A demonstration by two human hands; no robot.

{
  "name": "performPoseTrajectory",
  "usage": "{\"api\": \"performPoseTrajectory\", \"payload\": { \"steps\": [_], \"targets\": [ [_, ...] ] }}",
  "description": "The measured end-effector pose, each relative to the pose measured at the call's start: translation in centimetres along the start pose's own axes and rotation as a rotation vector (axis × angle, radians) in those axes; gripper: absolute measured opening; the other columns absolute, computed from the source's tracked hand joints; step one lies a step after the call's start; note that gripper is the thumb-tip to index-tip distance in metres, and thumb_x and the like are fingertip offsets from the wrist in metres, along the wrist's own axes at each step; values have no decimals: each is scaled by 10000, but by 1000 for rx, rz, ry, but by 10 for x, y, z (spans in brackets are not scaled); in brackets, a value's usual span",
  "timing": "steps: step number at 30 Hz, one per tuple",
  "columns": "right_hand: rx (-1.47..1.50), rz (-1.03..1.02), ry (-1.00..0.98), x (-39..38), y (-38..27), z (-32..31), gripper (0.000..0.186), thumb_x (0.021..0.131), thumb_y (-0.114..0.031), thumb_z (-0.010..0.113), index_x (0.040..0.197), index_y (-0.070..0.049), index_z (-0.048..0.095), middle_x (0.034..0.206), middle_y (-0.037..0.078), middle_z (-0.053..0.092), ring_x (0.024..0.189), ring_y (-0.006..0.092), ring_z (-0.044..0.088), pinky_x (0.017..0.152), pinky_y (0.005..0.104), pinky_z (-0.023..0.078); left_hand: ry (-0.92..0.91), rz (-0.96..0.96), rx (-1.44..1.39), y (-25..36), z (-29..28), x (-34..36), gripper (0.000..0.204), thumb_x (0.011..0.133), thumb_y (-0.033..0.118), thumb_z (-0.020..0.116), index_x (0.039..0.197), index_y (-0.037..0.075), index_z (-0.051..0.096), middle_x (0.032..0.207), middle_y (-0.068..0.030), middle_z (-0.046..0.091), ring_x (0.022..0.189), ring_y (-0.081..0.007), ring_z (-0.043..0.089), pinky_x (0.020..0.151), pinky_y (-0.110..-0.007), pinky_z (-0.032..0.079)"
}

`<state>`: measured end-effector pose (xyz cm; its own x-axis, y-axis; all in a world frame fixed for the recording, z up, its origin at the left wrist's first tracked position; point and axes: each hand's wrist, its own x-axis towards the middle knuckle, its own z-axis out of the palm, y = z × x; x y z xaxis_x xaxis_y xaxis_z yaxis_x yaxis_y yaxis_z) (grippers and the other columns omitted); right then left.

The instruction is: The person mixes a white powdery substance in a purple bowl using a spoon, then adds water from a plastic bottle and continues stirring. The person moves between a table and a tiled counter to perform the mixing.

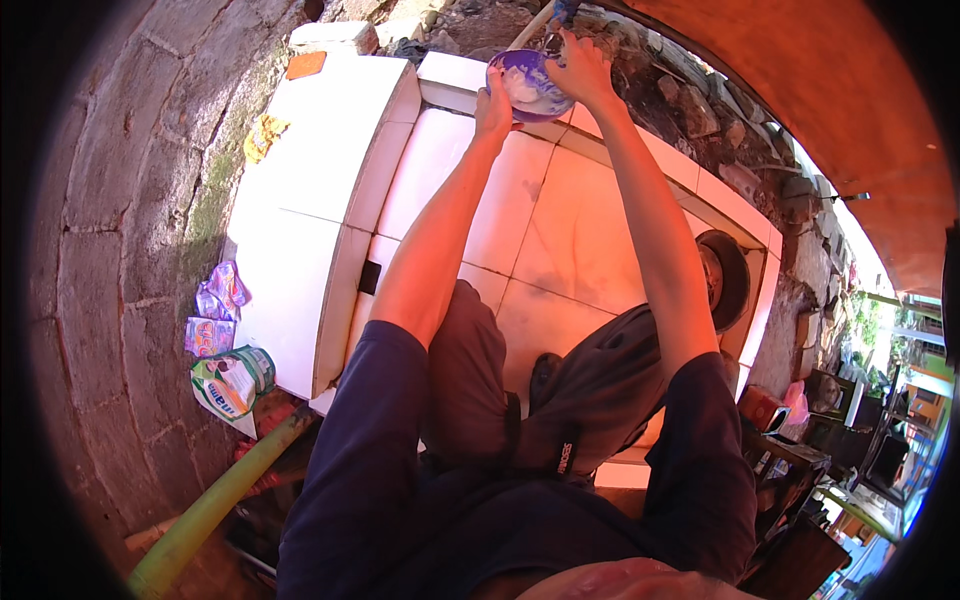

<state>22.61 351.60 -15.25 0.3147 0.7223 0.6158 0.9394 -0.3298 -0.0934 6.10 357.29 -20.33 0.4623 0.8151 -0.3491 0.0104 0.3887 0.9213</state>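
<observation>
Both my arms stretch up the frame to a bowl (531, 86) at top centre. The bowl is purple outside, white inside, and tilts over the far rim of the tiled ledge (560, 230).

Left hand (492, 108): closed on the bowl's left rim, thumb side against the edge, gripping it.

Right hand (580, 68): fingers curled over the bowl's upper right rim, gripping there; fingertips partly hidden behind the bowl, so how far they reach inside I cannot tell.

Just above the bowl, at the top edge of the frame, a pale stick-like thing (532, 28) slants up; too small to tell what it is.

The ledge is pale square tiles, sunlit, running from upper centre down to the middle of the frame. My knees in grey shorts (540, 400) rest over it at lower centre.

Right of centre: a round dark opening (728, 280) set in the tiles.

Left side: stone wall (110, 220). At left centre, small purple sachets (222, 292) and a green-and-white packet (232, 382) lie by the ledge's edge. A green pipe (215, 505) slants across lower left.

Upper left on the tiles: an orange scrap (305, 64) and a yellow crumpled bit (262, 135).
</observation>
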Motion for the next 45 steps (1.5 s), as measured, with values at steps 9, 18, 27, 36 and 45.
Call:
{"api": "performPoseTrajectory", "payload": {
  "steps": [9, 18, 27, 36, 45],
  "targets": [
    [201, 214, -485, -51, 1, -58, 260, 895, -244, 699, 1024, -31, 625, 921, 196, 712, 894, 401, 697, 754, 490, 546, 93, 101, 19, 10, -2, -19, 967, 912, 768, 404, 1483, -7, 316, 1380, -299, 476, 1134, -412, 620, 646, -436, 648],
    [139, 24, -365, -63, -5, -60, 177, 867, -37, 596, 1038, -1, 569, 902, 257, 687, 894, 429, 689, 730, 514, 557, 73, 162, 201, 26, 3, -44, 897, 928, 713, 452, 1449, -13, 371, 1275, -324, 553, 999, -437, 673, 573, -438, 646],
    [404, 114, -565, -64, 7, -55, 52, 879, -29, 557, 925, -6, 549, 845, 253, 660, 777, 420, 651, 678, 490, 481, 180, 233, 196, 10, 2, -25, 852, 950, 691, 425, 1422, -18, 421, 1279, -328, 555, 1018, -447, 669, 589, -436, 654],
    [385, 138, -667, -60, -1, -48, 114, 821, -88, 659, 833, 7, 596, 814, 234, 671, 738, 361, 651, 671, 447, 498, 43, 32, 58, 4, 2, -20, 881, 940, 731, 393, 1482, 39, 328, 1330, -288, 519, 1048, -407, 668, 595, -462, 659],
    [82, 260, -585, -59, -11, -57, 205, 771, -138, 740, 906, 9, 693, 909, 241, 706, 895, 390, 712, 753, 444, 571, -179, -188, -52, -14, -1, -15, 771, 980, 745, 206, 1490, 187, 361, 1418, -126, 506, 1239, -321, 579, 888, -522, 601]
  ]
}}
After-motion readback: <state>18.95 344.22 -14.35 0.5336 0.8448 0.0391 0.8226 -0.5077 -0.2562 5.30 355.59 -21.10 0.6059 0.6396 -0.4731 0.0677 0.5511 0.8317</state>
